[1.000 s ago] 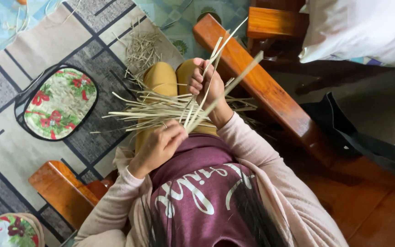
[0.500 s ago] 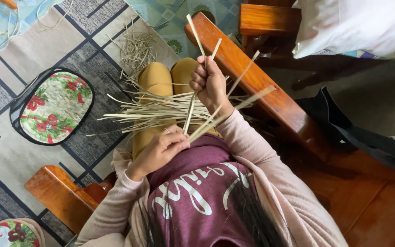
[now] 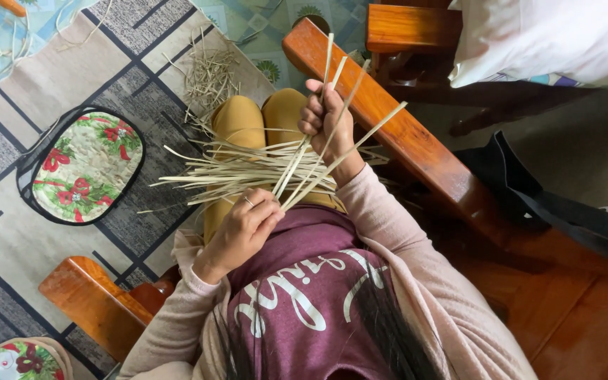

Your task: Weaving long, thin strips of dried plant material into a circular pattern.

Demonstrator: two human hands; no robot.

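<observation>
The strips (image 3: 248,169) are pale straw yellow, lying over mustard-yellow trousers (image 3: 241,123). Below the strips, the top (image 3: 304,302) is maroon with white lettering, under a dusty pink cardigan (image 3: 416,267). Left of the strips lies a cushion (image 3: 82,165) printed with red flowers and green leaves on cream, edged in black. The rug (image 3: 51,77) beneath it shows grey and beige blocks with dark lines. The chair arm (image 3: 402,134) right of the strips is glossy orange-brown wood.

The left hand (image 3: 244,225) rests curled in the lap; the right hand (image 3: 328,119) is raised, fingers (image 3: 311,116) closed.
</observation>
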